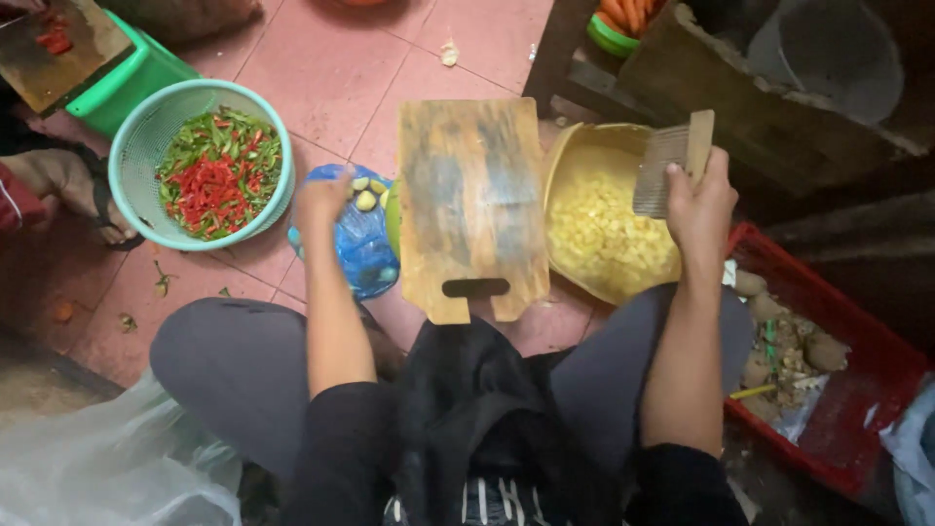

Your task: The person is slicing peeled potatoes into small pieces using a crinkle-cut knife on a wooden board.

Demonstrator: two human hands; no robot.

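The person sits low on the tiled floor (341, 68) with a wooden cutting board (474, 205) laid between the knees, its long axis running straight away from the body and its handle slot nearest the lap. The board surface is bare.

The right hand (699, 209) is closed around the wooden handle of a crinkle cutter (670, 166) — the ridged blade points up and away, and it hovers over the yellow bowl (560, 161) of diced pale pieces, which lies just right of the board, touching its edge. The red crate (881, 375) of unpeeled tubers lies further right, near that elbow.

The left hand (324, 200) reaches to the opposite side, over the blue plastic bag (360, 244) that holds small peeled pieces (365, 200). The fingers curl downward at the bag's mouth; blur prevents telling whether they already grip a piece.

The peeled pieces lie left of the board, nearer the left hand; the cutter lies right of it. The board sits midway between both hands.

A teal basket (136, 146) of chopped red and green chillies stands further left, well apart from the bag.
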